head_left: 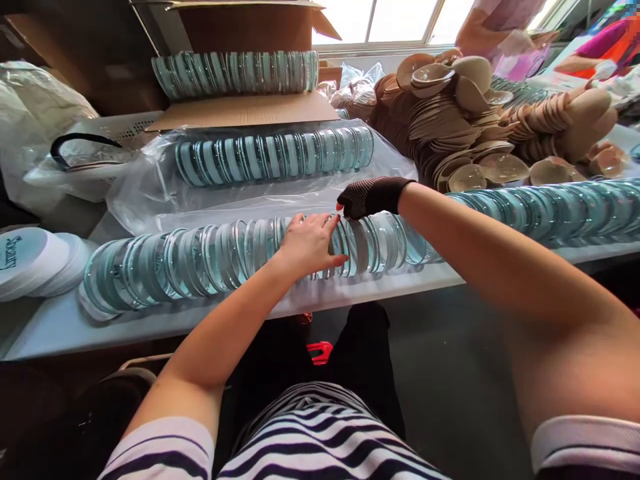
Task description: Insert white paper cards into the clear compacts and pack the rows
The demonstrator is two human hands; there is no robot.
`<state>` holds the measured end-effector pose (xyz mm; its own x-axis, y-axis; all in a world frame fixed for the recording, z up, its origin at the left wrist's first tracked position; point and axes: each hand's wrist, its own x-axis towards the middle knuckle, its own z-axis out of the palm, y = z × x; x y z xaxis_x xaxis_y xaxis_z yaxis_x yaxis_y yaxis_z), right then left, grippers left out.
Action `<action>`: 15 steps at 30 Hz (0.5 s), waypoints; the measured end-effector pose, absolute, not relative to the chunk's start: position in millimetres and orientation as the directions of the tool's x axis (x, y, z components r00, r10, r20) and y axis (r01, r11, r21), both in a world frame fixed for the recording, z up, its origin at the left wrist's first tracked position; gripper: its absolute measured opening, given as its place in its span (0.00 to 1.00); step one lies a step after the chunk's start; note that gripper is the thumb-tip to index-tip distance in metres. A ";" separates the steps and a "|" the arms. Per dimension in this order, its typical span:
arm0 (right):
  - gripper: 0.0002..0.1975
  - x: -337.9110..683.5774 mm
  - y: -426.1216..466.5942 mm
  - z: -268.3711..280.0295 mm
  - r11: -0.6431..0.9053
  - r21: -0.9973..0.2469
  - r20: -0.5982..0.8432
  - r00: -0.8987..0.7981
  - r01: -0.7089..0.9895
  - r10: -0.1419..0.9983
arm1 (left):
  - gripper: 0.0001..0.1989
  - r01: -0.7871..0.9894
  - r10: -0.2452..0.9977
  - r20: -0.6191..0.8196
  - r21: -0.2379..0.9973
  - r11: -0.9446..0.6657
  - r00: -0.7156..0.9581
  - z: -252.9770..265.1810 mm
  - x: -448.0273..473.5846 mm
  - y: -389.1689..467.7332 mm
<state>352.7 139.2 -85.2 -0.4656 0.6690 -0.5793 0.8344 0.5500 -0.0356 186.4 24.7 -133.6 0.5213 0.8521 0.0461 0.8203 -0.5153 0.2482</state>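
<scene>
Table (350, 289), glassware (275, 157) on bag (143, 187), glassware (200, 260) under splayed left hand (309, 245) — right hand (373, 198), grip unclear

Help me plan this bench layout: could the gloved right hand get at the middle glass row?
Likely yes: the right hand is just in front of the middle glass row, with only clear plastic showing between them.
</scene>
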 end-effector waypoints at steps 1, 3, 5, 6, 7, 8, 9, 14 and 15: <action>0.27 348.1 138.8 -84.7 0.544 -0.012 -0.598 -0.442 0.839 0.668 | 0.43 0.820 0.852 0.046 0.250 -0.515 0.521 -133.4 187.3 24.6; 0.28 342.8 137.6 -82.5 0.499 -0.009 -0.648 -0.386 0.866 0.657 | 0.44 0.824 0.856 0.050 0.246 -0.510 0.515 -133.3 189.2 24.0; 0.29 343.0 135.8 -80.5 0.424 -0.085 -0.680 -0.364 0.901 0.637 | 0.44 0.831 0.861 0.052 0.239 -0.502 0.506 -133.3 190.4 23.4; 0.29 344.6 134.9 -80.1 0.391 -0.132 -0.685 -0.369 0.911 0.628 | 0.44 0.833 0.863 0.052 0.237 -0.500 0.503 -133.1 190.6 23.2; 0.29 346.5 134.1 -79.9 0.371 -0.171 -0.681 -0.381 0.913 0.625 | 0.44 0.833 0.862 0.051 0.236 -0.501 0.504 -132.8 190.6 23.1; 0.28 348.4 133.2 -80.0 0.365 -0.192 -0.671 -0.393 0.911 0.628 | 0.44 0.831 0.860 0.046 0.236 -0.504 0.509 -132.3 190.3 23.1; 0.28 349.8 132.3 -80.2 0.376 -0.199 -0.658 -0.407 0.905 0.633 | 0.44 0.829 0.858 0.040 0.237 -0.506 0.513 -131.7 190.0 23.3; 0.24 356.7 120.4 -79.3 0.527 -0.086 -0.475 -0.500 0.845 0.724 | 0.43 0.826 0.856 0.022 0.250 -0.506 0.517 -130.9 188.6 25.0; 0.21 360.4 114.5 -79.1 0.549 -0.080 -0.417 -0.528 0.832 0.740 | 0.43 0.825 0.856 0.028 0.254 -0.505 0.516 -131.5 188.3 25.1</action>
